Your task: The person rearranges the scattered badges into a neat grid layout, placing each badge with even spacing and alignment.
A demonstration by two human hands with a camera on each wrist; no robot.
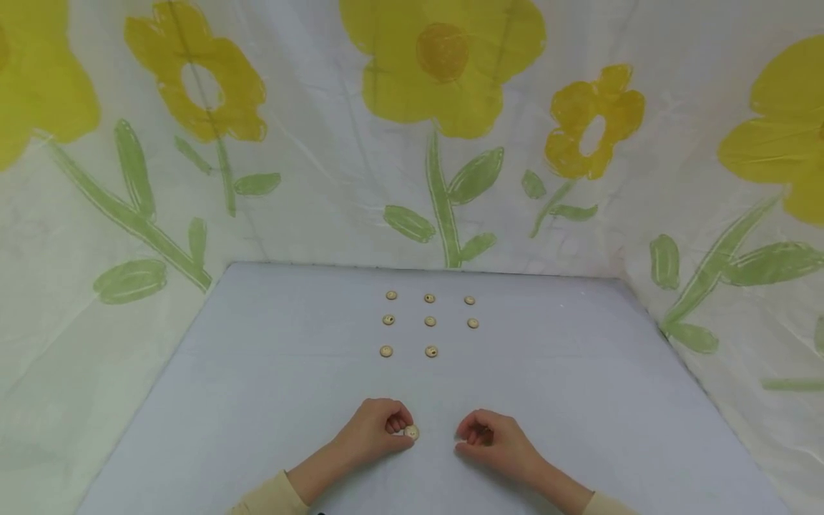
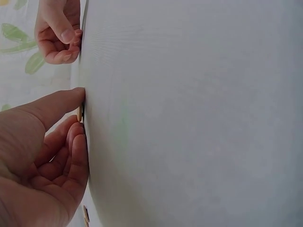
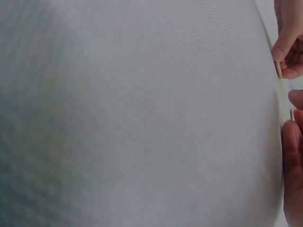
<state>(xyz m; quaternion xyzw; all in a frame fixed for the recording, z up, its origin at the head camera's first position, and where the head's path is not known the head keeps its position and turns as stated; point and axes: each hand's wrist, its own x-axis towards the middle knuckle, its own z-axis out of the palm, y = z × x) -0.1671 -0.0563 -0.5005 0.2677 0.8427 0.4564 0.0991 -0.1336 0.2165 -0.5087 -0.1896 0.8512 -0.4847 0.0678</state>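
Note:
My left hand [image 1: 380,429] is low on the table, pinching a small round tan disc [image 1: 411,432] between thumb and fingers. Dark marks show on the disc's upper face. In the left wrist view the disc [image 2: 79,113] appears edge-on between the thumb tip and the fingertips, close to the tabletop. Across a short gap to the right, my right hand [image 1: 498,440] rests near the table with loosely bent fingers. Its thumb and forefinger stand apart, and nothing shows between them in the head view. Part of this hand [image 3: 293,161] appears at the right wrist view's edge.
Farther back on the pale table [image 1: 290,386], several similar discs lie in spaced rows, among them a back-left disc [image 1: 391,295] and a front-middle disc [image 1: 431,351]. A white curtain [image 1: 309,179] painted with yellow flowers borders the table's back and sides.

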